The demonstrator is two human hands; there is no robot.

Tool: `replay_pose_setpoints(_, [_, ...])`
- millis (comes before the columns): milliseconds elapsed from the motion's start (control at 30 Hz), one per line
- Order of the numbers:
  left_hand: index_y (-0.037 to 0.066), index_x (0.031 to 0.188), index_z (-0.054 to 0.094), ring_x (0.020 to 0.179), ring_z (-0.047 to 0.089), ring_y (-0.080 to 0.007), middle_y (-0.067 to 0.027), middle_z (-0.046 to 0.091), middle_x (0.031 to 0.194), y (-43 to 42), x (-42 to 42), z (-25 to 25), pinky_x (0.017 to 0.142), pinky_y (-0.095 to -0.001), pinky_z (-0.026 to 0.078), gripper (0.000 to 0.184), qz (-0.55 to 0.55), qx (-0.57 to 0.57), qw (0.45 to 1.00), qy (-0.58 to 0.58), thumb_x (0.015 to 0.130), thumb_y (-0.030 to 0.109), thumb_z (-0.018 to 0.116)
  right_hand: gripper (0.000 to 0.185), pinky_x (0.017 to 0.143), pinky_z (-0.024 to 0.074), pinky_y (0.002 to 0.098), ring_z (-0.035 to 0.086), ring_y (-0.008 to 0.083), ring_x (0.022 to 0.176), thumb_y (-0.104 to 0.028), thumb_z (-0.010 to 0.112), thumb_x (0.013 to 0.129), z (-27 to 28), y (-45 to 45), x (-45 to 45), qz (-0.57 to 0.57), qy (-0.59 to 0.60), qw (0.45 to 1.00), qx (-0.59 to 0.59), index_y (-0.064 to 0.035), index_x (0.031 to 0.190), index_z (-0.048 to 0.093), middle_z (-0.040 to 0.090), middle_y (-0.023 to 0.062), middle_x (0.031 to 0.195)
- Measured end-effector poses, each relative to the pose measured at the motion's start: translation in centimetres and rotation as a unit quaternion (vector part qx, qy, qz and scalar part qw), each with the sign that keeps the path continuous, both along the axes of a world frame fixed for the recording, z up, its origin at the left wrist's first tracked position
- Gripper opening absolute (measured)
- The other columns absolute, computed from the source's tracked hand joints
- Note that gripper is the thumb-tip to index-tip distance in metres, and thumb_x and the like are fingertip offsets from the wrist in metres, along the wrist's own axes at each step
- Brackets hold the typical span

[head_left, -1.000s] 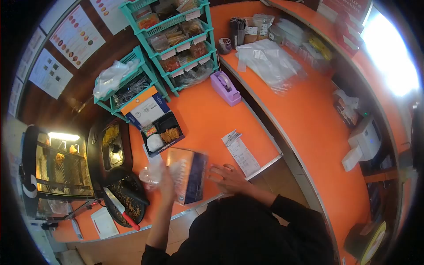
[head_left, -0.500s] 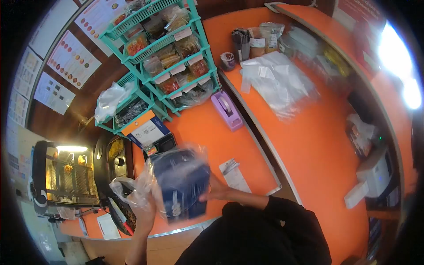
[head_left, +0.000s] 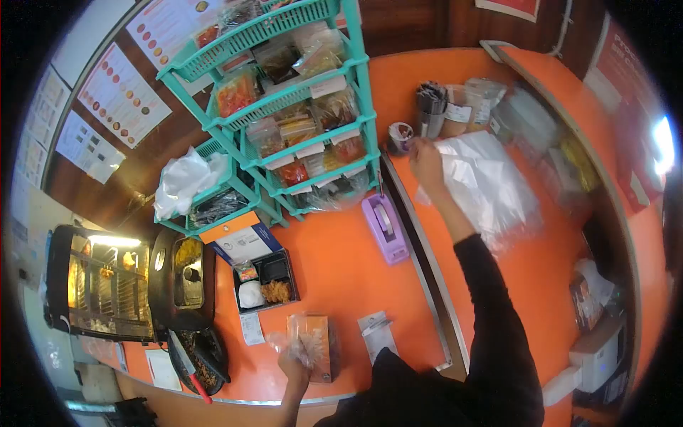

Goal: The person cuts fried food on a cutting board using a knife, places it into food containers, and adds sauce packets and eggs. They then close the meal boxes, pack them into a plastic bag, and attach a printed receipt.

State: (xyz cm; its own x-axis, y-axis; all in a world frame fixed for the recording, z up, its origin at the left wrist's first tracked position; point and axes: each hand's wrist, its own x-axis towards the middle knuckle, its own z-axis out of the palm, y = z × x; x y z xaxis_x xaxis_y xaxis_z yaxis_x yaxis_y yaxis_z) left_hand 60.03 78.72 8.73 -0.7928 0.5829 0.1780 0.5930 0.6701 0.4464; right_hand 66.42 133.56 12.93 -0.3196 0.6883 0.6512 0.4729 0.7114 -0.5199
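Note:
Near the front edge of the orange counter, my left hand (head_left: 294, 364) is closed on the gathered plastic of a clear bag (head_left: 306, 340). Inside the bag is an orange and dark box (head_left: 321, 349). My right hand (head_left: 426, 162) is stretched far forward, beside a small round tub (head_left: 400, 135) and a black cup of dark packets (head_left: 431, 108); its fingers look bent together, and what they hold, if anything, is too small to tell. Behind the bagged box stands an open meal box (head_left: 265, 281) with rice and fried food.
A teal rack (head_left: 306, 107) of sachets stands at the back. Near it is a purple tape dispenser (head_left: 385, 228). Clear bags (head_left: 491, 185) lie on the right counter. A receipt (head_left: 378, 338) lies front centre. A red-handled knife (head_left: 191, 366) rests on a black tray at left.
My right hand has left the bagged box and reached forward to the cup and tub. The bagged box, lifted and turned half a second ago, is now lower, near the counter's front edge.

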Motion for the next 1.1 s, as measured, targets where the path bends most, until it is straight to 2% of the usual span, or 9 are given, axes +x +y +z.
replay_pose_setpoints(100, [0.004,0.078,0.064,0.056,0.062,-0.0251,-0.0120,0.061,0.060,-1.0,-0.5,-2.1,0.051,-0.0380,0.045,0.030,0.079,0.073,0.962,-0.250,0.095,0.027,0.058,0.016,0.078,0.0519,0.0492,0.064,0.0403,0.086,-0.008,0.059,0.081,1.5,4.9,-2.3,0.002,-0.064,0.996,0.061,-0.0055,0.093,0.069,0.065,0.0240,0.090])
replay_pose_setpoints(367, [-0.002,0.079,0.057,0.056,0.049,-0.0169,-0.0118,0.054,0.061,-1.8,0.0,-1.4,0.049,-0.0366,0.039,0.039,-0.040,0.137,0.973,-0.182,0.103,0.028,0.047,0.012,0.070,0.0537,0.0461,0.067,0.0382,0.080,-0.006,0.062,0.075,1.8,7.7,-4.8,-0.069,-0.258,0.957,0.113,-0.0009,0.081,0.071,0.068,0.0247,0.085])
replay_pose_setpoints(433, [-0.003,0.096,0.059,0.070,0.062,-0.0302,-0.0182,0.062,0.077,-1.4,-0.6,0.3,0.058,-0.0415,0.046,0.031,-0.052,0.102,0.946,-0.304,0.102,0.025,0.045,0.009,0.071,0.0524,0.0437,0.066,0.0354,0.083,-0.006,0.062,0.080,3.7,5.2,-3.0,-0.128,-0.213,0.955,0.162,0.0003,0.080,0.068,0.068,0.0217,0.086])
replay_pose_setpoints(533, [-0.003,0.097,0.059,0.077,0.060,-0.0289,-0.0192,0.061,0.085,-2.0,-1.2,-0.6,0.067,-0.0423,0.046,0.033,-0.052,0.074,0.944,-0.318,0.102,0.026,0.044,0.008,0.068,0.0495,0.0347,0.063,0.0211,0.075,0.001,0.059,0.082,8.3,-9.2,1.7,0.051,0.114,0.992,-0.006,-0.0035,0.085,0.065,0.067,0.0090,0.082])
replay_pose_setpoints(600, [-0.003,0.101,0.060,0.084,0.062,-0.0291,-0.0203,0.063,0.092,-2.1,-1.7,-0.4,0.073,-0.0422,0.048,0.034,-0.075,0.055,0.950,-0.299,0.102,0.027,0.044,0.012,0.071,0.0488,0.0284,0.062,0.0124,0.080,0.003,0.058,0.084,7.0,-19.6,4.9,0.230,0.044,0.957,-0.169,-0.0035,0.088,0.066,0.067,0.0021,0.086])
replay_pose_setpoints(667, [-0.002,0.111,0.060,0.101,0.061,-0.0309,-0.0219,0.064,0.106,-1.7,-2.4,0.6,0.087,-0.0418,0.048,0.036,-0.116,0.081,0.919,-0.367,0.101,0.029,0.046,0.013,0.080,0.0505,0.0313,0.064,0.0157,0.087,0.000,0.069,0.079,1.9,-30.7,5.6,0.489,0.148,0.738,-0.441,-0.0041,0.091,0.068,0.068,0.0046,0.087])
replay_pose_setpoints(700, [-0.002,0.111,0.060,0.101,0.061,-0.0309,-0.0219,0.064,0.106,-1.9,-2.9,0.5,0.087,-0.0418,0.048,0.036,-0.125,0.078,0.919,-0.365,0.101,0.029,0.046,0.014,0.081,0.0508,0.0334,0.065,0.0185,0.088,-0.002,0.071,0.077,2.3,-35.5,5.9,0.519,0.018,0.763,-0.384,-0.0053,0.090,0.070,0.069,0.0061,0.089])
replay_pose_setpoints(900, [0.000,0.106,0.058,0.089,0.065,-0.0312,-0.0183,0.066,0.092,-2.2,-4.4,-0.2,0.077,-0.0438,0.050,0.032,-0.241,0.112,0.934,-0.239,0.099,0.030,0.051,0.009,0.060,0.0538,0.0342,0.067,0.0254,0.073,-0.003,0.069,0.077,-6.4,-45.3,4.4,0.336,0.020,0.931,-0.141,-0.0056,0.086,0.068,0.067,0.0087,0.088])
replay_pose_setpoints(1100, [-0.003,0.090,0.062,0.080,0.066,-0.0407,-0.0249,0.066,0.084,-0.4,-4.8,2.1,0.069,-0.0462,0.052,0.031,-0.300,-0.031,0.944,-0.131,0.087,0.029,0.064,0.021,0.062,0.0535,0.0380,0.065,0.0300,0.072,-0.014,0.075,0.072,-6.2,-46.5,3.4,0.279,-0.061,0.953,-0.106,-0.0039,0.083,0.060,0.063,0.0112,0.081])
